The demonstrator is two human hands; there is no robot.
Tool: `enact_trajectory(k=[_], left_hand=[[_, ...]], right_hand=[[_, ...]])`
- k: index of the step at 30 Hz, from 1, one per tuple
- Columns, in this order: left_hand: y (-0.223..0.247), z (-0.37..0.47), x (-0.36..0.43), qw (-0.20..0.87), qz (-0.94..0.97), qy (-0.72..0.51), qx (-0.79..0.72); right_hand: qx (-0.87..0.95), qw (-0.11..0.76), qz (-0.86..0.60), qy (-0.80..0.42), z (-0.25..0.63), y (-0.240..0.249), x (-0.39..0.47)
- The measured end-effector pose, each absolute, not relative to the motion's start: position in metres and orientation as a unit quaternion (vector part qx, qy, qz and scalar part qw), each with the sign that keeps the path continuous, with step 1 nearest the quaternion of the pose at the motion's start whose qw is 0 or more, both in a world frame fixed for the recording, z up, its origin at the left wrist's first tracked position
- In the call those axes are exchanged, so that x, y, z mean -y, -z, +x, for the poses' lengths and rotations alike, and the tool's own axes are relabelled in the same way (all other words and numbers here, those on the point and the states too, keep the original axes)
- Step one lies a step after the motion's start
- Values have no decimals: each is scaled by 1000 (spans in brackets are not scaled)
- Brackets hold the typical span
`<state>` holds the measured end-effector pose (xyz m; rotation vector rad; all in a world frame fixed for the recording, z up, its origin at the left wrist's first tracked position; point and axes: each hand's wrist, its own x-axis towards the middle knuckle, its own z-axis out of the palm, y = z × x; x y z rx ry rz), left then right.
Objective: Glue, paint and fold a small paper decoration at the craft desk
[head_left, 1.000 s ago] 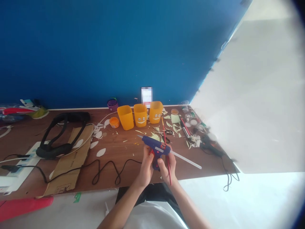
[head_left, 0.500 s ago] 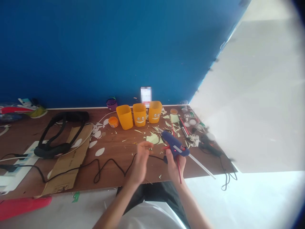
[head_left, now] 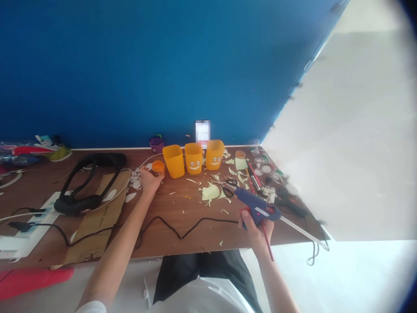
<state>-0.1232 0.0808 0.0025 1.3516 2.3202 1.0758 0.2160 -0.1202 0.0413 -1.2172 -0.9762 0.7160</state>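
My right hand (head_left: 257,227) is wrapped round the handle of a blue glue gun (head_left: 256,203), whose nozzle points up and left; a clear glue stick juts from its back. A thin red stick (head_left: 267,241) is also in that hand. My left hand (head_left: 150,180) reaches to the small orange tub (head_left: 158,168), its fingers apart around the near side. Right of the tub stand three yellow cups: a plain one (head_left: 174,162), and two with smiling faces (head_left: 194,160) (head_left: 215,156).
Scissors (head_left: 230,187) and pale green paper scraps (head_left: 211,193) lie mid-table. A black headset (head_left: 76,204), cardboard (head_left: 97,221) and a white power strip (head_left: 35,232) are at left. The black cord (head_left: 195,224) crosses the front. A phone (head_left: 202,134) stands behind the cups.
My left hand has moved from beside the glue gun to the orange tub at the left. My right hand has carried the glue gun a little right and down.
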Motion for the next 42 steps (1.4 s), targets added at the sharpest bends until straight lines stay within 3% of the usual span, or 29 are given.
enact_trajectory(k=[13, 29, 42], left_hand=[[-5, -118, -89, 104, 482, -345, -799], [-37, -68, 17, 111, 630, -338, -690], [-32, -32, 36, 39, 703, -330, -628]], right_hand=[[394, 651, -411, -501, 220, -67, 117], [388, 568, -307, -658, 187, -82, 106], [338, 547, -343, -685, 165, -73, 101]])
